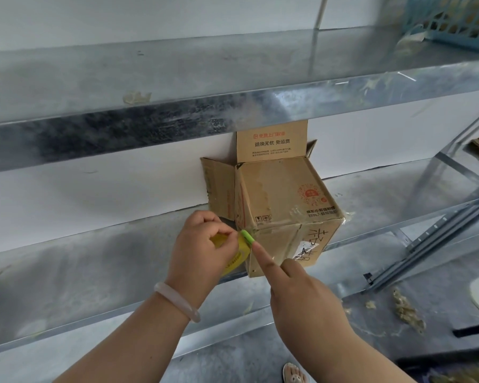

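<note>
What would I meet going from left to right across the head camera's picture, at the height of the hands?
Left hand gripping a yellow tape measure → cardboard box with its flaps open → grey metal rails at the far right.

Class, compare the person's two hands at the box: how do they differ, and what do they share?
The left hand grips a yellow tool; the right hand holds nothing. The left hand's fingers are curled; the right hand's index finger points straight, touching the box. The left wrist wears a pale bangle; the right is bare. Both meet at the box's corner.
</note>
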The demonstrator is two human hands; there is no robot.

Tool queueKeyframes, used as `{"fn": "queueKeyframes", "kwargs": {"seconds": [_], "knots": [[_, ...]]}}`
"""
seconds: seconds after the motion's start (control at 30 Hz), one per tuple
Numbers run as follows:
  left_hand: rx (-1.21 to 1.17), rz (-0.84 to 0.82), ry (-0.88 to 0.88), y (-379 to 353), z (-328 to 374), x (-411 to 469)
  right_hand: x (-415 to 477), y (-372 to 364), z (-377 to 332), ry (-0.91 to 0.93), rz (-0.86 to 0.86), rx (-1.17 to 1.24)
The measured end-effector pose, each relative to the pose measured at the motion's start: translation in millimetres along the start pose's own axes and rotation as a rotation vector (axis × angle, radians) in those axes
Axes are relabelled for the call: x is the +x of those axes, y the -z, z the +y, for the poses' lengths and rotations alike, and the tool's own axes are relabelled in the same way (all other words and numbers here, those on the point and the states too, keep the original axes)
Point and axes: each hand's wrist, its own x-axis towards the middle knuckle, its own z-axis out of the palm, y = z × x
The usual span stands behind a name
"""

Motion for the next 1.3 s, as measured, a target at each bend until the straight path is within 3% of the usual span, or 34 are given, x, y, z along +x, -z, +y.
{"fn": "queueKeyframes", "kwargs": {"seconds": [0.13,0.27,0.37,0.57,0.73,0.93,1.0,1.07,1.13,1.23,1.3], "knots": [[-0.022,-0.002,0.061,0,-1,1,5,14,-6,0.02,-0.213,0.054],[-0.057,0.028,0.109,-1,-2,2,13,16,0,0.018,-0.274,0.112],[-0.062,0.018,0.154,-4,-3,2,12,-2,10,0.108,-0.149,0.032],[-0.046,0.034,0.148,-10,3,3,25,11,21,0.21,-0.234,0.157],[-0.022,0.049,0.075,-8,3,-4,37,3,42,0.209,-0.194,0.066],[0.21,0.102,0.054,-5,-35,17,27,6,86,0.523,0.1,0.327],[0.319,0.131,-0.012,-11,-43,23,26,11,111,0.46,0.326,0.535],[0.387,0.16,-0.052,-21,-52,28,30,13,141,0.242,0.504,0.746],[0.442,0.168,-0.058,-32,-62,30,46,17,169,-0.004,0.568,0.839],[0.526,0.109,-0.039,-53,-78,23,84,3,208,-0.31,0.369,0.573],[0.528,0.053,-0.023,-67,-86,16,107,-22,227,-0.353,0.175,0.41]]}}
